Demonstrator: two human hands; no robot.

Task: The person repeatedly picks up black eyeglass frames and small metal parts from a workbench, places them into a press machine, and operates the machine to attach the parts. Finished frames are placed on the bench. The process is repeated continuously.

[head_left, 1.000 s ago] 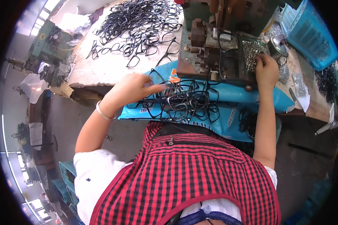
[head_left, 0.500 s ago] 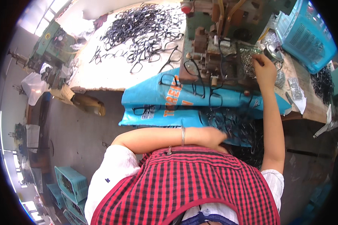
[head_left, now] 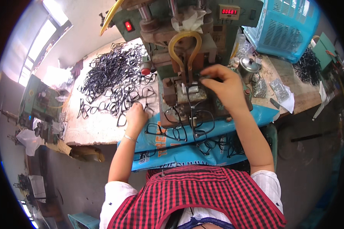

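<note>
My left hand (head_left: 137,116) is closed at the near edge of the pile of dark eyeglass frames (head_left: 109,74). Rims show on both sides of it, but what its fingers hold is hidden. At the press's metal fixture (head_left: 191,96), my right hand (head_left: 227,87) has thumb and forefinger curled toward each other. Whatever is between those blurred fingertips is too small to make out. One black eyeglass frame (head_left: 204,121) hangs at the front of the fixture, its slim arm reaching up into it. Another dark frame (head_left: 156,130) lies over the blue plastic sack (head_left: 141,143).
The green press (head_left: 214,28) carries a yellow hose (head_left: 185,35) and a red button (head_left: 145,68). To its right are a lidded metal pot (head_left: 249,65), small bags of parts (head_left: 279,91) and a blue basket (head_left: 283,28). Another green machine (head_left: 38,99) stands left.
My left hand has gone from near my apron to the frame pile. My right hand has left the tray of small metal parts for the fixture. The view has shifted, showing more of the press.
</note>
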